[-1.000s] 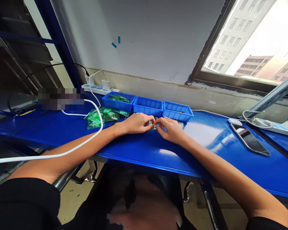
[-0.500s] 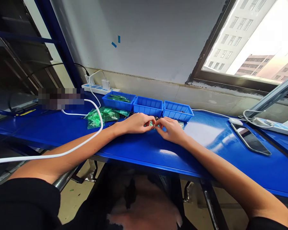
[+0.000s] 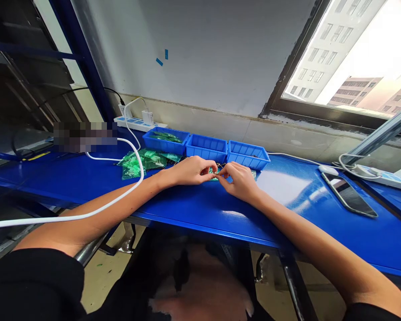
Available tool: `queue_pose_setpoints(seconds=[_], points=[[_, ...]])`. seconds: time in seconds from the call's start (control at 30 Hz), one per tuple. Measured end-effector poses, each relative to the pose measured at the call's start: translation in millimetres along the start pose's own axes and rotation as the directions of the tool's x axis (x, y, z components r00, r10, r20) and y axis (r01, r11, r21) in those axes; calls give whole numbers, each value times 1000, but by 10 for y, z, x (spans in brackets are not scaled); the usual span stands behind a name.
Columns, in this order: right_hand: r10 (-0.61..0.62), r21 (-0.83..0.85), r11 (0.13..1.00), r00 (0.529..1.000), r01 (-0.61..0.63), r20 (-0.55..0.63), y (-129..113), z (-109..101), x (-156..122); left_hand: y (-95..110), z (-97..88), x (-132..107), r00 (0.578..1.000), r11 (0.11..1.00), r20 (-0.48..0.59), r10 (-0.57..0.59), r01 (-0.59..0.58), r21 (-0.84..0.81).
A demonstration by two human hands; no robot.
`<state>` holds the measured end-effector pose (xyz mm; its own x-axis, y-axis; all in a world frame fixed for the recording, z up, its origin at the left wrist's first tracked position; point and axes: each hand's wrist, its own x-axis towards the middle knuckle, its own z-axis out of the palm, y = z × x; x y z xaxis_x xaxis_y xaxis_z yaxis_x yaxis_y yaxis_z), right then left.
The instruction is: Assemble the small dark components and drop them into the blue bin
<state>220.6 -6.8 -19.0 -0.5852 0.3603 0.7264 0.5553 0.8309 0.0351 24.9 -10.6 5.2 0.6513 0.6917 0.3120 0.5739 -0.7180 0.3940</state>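
Over the blue table (image 3: 194, 209), my left hand (image 3: 197, 170) and my right hand (image 3: 239, 180) meet with their fingertips pinched together. Something tiny sits between the fingertips, too small to name. Just behind the fingers, partly hidden, lie small dark pieces and some green material on the table. Shiny green packets (image 3: 133, 165) lie in a pile to the left of my left hand. Behind my hands stands the middle blue bin (image 3: 205, 156), with the right blue bin (image 3: 249, 162) beside it holding a few small dark pieces.
The left blue bin (image 3: 165, 146) holds green pieces. A white cable (image 3: 87, 216) crosses above my left forearm. A phone (image 3: 349, 194) lies at the right, near a power strip (image 3: 384, 176). Another power strip (image 3: 133, 124) with chargers stands along the wall.
My fingers have shifted slightly around the tiny thing, and the right fingertips sit a little farther from the left ones. The bins and packets stay put.
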Motion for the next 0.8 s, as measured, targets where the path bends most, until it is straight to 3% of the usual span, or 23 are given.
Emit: queue_pose_setpoints(seconds=[0.2, 0.53, 0.8], points=[[70, -6, 998, 998, -70, -12, 30, -12, 3, 7, -2, -4, 999, 1000, -20, -26, 26, -11], [16, 44, 999, 999, -17, 33, 10, -20, 10, -13, 16, -1, 999, 1000, -31, -21, 21, 7], [12, 97, 995, 990, -26, 142, 23, -22, 1, -5, 16, -3, 999, 1000, -43, 18, -17, 24]])
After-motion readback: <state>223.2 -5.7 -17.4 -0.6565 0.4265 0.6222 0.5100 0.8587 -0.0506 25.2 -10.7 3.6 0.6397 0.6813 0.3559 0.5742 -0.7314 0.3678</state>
